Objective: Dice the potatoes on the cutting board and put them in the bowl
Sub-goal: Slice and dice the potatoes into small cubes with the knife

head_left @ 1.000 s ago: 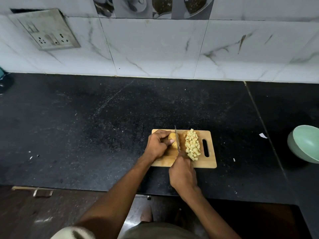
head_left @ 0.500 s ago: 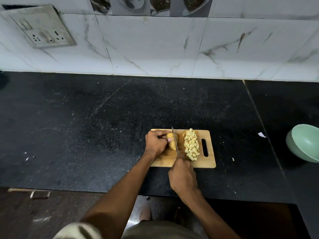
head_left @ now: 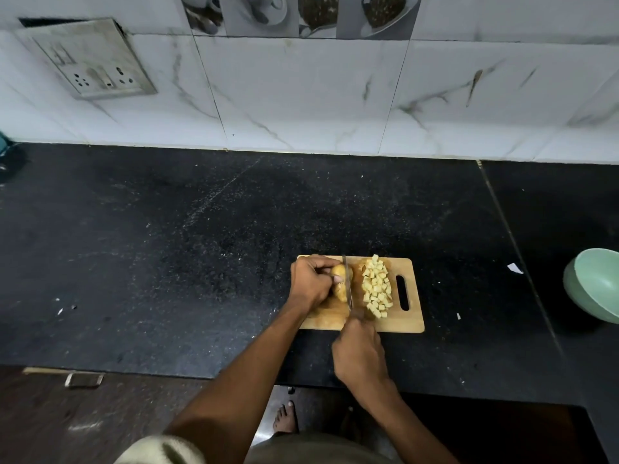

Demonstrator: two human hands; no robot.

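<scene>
A small wooden cutting board [head_left: 402,324] lies on the black counter. On its left part my left hand [head_left: 310,283] grips a yellow-brown potato piece [head_left: 340,289], fingers curled over it. My right hand [head_left: 358,354] holds a knife [head_left: 348,284] by the handle, the blade standing edge-down against the potato's right side. To the right of the blade sits a pile of several pale yellow potato cubes [head_left: 376,286]. A pale green bowl [head_left: 593,286] sits tilted at the far right, cut by the frame edge.
The black stone counter [head_left: 167,262] stretches wide to the left and behind the board. A marble-tiled wall with a socket plate [head_left: 90,61] stands at the back. Small white scraps [head_left: 514,267] lie near the bowl. A drawer handle [head_left: 83,380] sits below the counter's front edge.
The knife has shifted slightly left across the potato, with my left hand drawing back along it. The cube pile and bowl stay put.
</scene>
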